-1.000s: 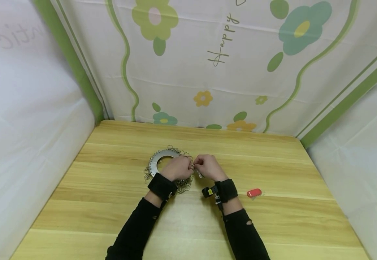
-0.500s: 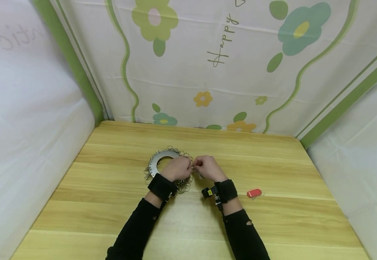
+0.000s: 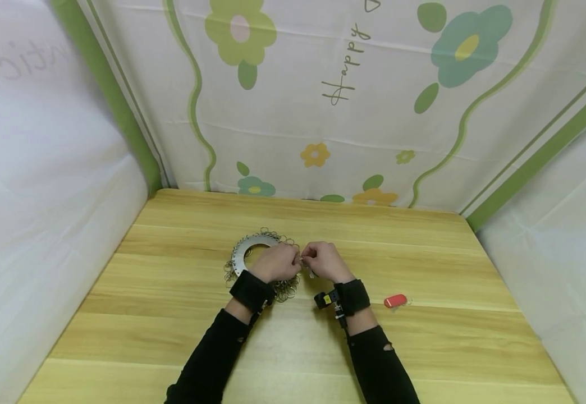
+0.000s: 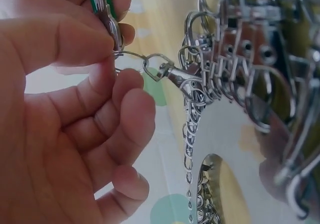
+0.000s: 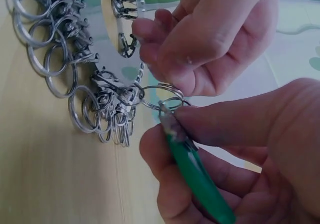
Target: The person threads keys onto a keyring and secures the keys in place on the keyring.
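Green tag (image 5: 199, 180) pinched by right fingers (image 5: 156, 145), ring (image 4: 131, 53) by left fingers (image 4: 137, 115).

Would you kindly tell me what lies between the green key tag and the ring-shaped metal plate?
A split ring, pinched by the left hand, and, nearer the plate, a swivel clasp; the left wrist view shows both.

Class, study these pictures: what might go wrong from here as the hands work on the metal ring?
The thin metal ring might slip from the left hand, since only fingertips pinch it. The green tag could drop if the right hand loosens. The ring may also snag the crowded rings hanging close by.
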`<state>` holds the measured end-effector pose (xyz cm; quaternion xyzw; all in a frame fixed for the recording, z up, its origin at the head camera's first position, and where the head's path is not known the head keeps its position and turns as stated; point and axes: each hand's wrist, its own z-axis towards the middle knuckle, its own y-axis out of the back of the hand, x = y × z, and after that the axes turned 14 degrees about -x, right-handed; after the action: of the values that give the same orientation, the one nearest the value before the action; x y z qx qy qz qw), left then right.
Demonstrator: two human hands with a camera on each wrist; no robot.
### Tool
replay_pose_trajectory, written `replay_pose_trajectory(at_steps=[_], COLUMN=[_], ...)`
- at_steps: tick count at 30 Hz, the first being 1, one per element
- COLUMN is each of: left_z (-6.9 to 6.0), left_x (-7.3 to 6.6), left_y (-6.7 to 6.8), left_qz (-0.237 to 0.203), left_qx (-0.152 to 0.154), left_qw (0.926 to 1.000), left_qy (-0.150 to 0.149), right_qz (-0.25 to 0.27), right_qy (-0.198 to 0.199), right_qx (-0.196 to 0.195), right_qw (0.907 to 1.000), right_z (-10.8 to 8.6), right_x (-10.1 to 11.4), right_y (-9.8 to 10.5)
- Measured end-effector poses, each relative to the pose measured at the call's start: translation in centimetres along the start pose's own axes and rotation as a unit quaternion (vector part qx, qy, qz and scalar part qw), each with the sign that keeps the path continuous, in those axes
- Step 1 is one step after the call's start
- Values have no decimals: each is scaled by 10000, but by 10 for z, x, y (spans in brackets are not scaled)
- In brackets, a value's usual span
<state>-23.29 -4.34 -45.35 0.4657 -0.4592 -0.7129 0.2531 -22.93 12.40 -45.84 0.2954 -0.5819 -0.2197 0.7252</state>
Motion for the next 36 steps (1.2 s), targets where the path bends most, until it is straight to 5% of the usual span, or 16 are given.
replay_pose_trajectory(at_steps=[8,25,36], left_z=[1,0,0], left_x=[1,1,1], left_y=[-2,0,-2], left_qz=[-26,189,54], left_qx=[-129,-187,-97], left_qw=[9998,9991,9998], left_qy=[130,-321,-163], right_qz=[10,-54,-193], right_qy=[90,95,-38], right_qx=[29,-9,-173], right_qw=[10000,9999,9997], right_z=[1,2,2], right_x=[-3,-3,-2], right_y=[-1,-2,-4])
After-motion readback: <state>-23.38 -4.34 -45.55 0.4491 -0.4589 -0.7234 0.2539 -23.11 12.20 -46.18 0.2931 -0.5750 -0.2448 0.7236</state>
